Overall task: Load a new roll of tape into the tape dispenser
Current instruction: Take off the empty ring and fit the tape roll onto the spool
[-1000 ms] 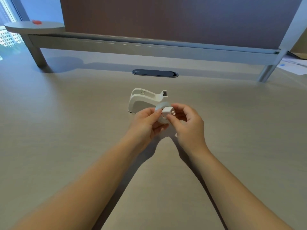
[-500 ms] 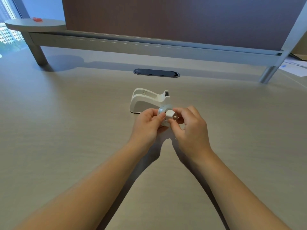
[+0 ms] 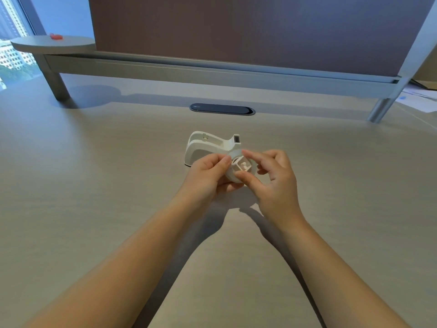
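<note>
Left hand (image 3: 208, 172) and right hand (image 3: 272, 178) together, fingers pinched

A white tape dispenser (image 3: 208, 147) stands upright on the desk at mid-frame, its cradle empty, cutter end to the right. Just below and in front, a pale tape roll (image 3: 238, 170) with a white core hub (image 3: 241, 166) seated in its centre is held above the desk.

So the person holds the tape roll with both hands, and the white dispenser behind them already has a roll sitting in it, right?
Not quite. The head view shows the dispenser cradle empty: no roll sits in it. The rest holds: the left hand and right hand hold the tape roll together, just in front of the dispenser.
</note>
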Motion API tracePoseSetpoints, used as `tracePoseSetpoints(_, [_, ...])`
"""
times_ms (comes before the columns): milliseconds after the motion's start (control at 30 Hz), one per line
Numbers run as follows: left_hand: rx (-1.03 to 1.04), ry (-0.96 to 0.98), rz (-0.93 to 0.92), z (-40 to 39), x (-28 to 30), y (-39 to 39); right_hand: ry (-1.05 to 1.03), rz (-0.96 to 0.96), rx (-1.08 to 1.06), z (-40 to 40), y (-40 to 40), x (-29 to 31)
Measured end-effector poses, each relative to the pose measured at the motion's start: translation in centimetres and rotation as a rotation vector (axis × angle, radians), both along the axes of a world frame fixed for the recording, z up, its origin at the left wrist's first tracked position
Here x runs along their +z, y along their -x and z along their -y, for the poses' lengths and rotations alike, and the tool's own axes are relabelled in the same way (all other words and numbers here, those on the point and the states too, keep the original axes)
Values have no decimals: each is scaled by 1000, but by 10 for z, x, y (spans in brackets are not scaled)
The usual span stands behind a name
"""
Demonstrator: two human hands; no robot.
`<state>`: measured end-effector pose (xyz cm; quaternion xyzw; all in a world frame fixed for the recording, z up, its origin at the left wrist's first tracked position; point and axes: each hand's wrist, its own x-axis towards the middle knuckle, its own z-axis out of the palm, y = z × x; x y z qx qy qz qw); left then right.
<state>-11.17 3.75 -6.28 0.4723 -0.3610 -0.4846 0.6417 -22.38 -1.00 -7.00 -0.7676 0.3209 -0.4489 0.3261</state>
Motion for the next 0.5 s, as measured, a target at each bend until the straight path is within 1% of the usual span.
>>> tracePoseSetpoints(100, [-30,-17,40,-1,6,-1,-292,171,-3,1,2,4])
tracePoseSetpoints(200, [-70,-26,78,-2,6,-1,-570,241,138,4,3,4])
tracePoseSetpoints(267, [-80,-39,71,-3,5,-1,-645,245,210,4,4,3])
tracePoseSetpoints(367, [-96,-58,46,-3,3,-5,-699,273,261,7,6,2])
tracePoseSetpoints(500, [-83,-84,143,-1,2,-6,-757,261,312,10,9,3])
